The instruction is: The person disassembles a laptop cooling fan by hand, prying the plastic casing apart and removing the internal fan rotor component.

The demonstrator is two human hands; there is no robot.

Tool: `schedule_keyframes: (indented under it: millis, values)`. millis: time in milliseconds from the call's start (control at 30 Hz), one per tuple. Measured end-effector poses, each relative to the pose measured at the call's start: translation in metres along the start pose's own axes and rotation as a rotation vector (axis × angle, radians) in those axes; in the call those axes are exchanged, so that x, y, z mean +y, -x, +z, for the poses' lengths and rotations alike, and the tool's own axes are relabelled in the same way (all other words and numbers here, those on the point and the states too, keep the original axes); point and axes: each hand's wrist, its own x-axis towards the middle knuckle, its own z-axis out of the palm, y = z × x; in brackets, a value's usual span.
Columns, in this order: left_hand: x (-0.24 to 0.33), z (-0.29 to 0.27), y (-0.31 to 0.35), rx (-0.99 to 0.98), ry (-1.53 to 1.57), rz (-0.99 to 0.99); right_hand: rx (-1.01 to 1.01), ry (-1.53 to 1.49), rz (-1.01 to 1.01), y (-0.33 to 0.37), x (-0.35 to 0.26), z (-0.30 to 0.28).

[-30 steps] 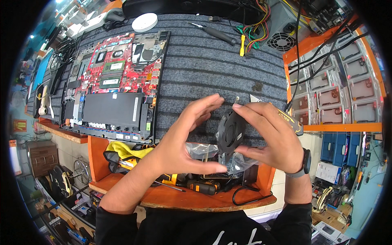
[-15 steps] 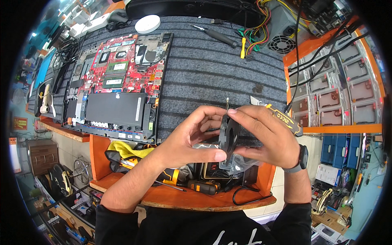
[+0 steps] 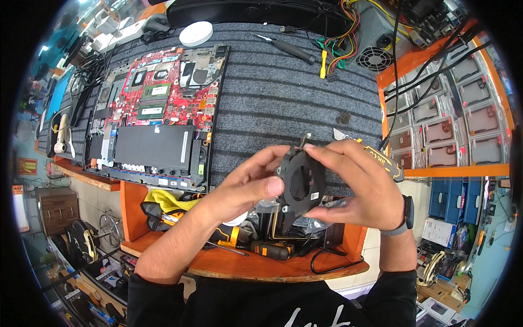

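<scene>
On the L of the desk (image 3: 261, 109), the opened laptop (image 3: 154, 122) lies flat, prob. so its innards are easy to reach. Over the desk's near edge, L hand (image 3: 239, 193) curls at the L rim of the black fan (image 3: 300, 185), held up betw. both hands; can't tell if it's pinching. R hand (image 3: 373, 189) pinches fan top & btm, thumb vs. fingers, prob. leaving its face clear, w/ util. knife (image 3: 382, 161) just beyond.

The fan (image 3: 301, 185) looks matt plastic, the ridged mat (image 3: 289, 98) rough cloth.
</scene>
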Motion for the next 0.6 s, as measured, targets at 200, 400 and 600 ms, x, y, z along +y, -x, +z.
schedule_keyframes:
  millis: [200, 400, 600]
  values:
    - [-0.0036, -0.0013, 0.001, 0.01, 0.048, -0.022, -0.011, -0.004, 0.019, -0.001, -0.0015, -0.002]
    - [-0.0039, -0.004, -0.0009, -0.022, 0.019, 0.032, 0.0, -0.034, 0.008, -0.0023, 0.0008, -0.0007]
    - [-0.0055, -0.0069, 0.001, -0.002, 0.054, 0.004, 0.009, -0.064, 0.002, -0.0038, -0.0012, -0.0068]
